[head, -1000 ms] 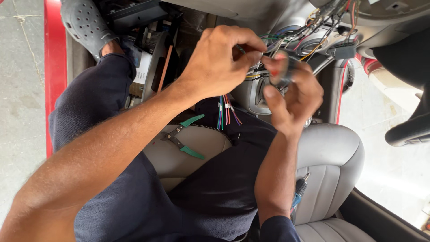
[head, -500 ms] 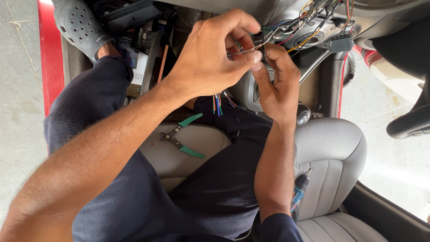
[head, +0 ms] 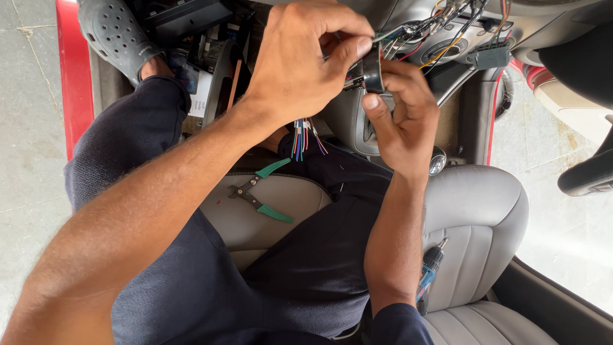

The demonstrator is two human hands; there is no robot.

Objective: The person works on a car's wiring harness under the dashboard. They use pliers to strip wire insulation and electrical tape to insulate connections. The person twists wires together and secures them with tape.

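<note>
1. The left hand (head: 300, 64) is raised in front of the dashboard, fingers curled and pinching, thumb and forefinger closed on a small black roll of tape (head: 373, 67) from its left side
2. The right hand (head: 399, 118) comes up from below; its thumb presses against the underside of the same roll and its fingers wrap behind it, so both hands grasp the tape together
3. The roll sits upright on edge between the two hands, just beside a wire bundle (head: 440, 25) of many colours that spills out of the open dashboard at the top of the view
4. A short fan of loose coloured wire ends (head: 303, 137) hangs below the left hand, apart from both hands
5. Green-handled pliers (head: 258, 191) lie on the grey car seat (head: 479, 217) between the person's legs, well apart from the hands
6. A blue screwdriver (head: 429, 271) is wedged beside the right forearm, against the seat's side
7. The person wears dark navy trousers (head: 185, 281), and a grey perforated clog (head: 115, 32) shows at the upper left near the red door sill (head: 71, 76)
8. A black connector block (head: 491, 56) hangs from wires at the upper right, near the bundle
</note>
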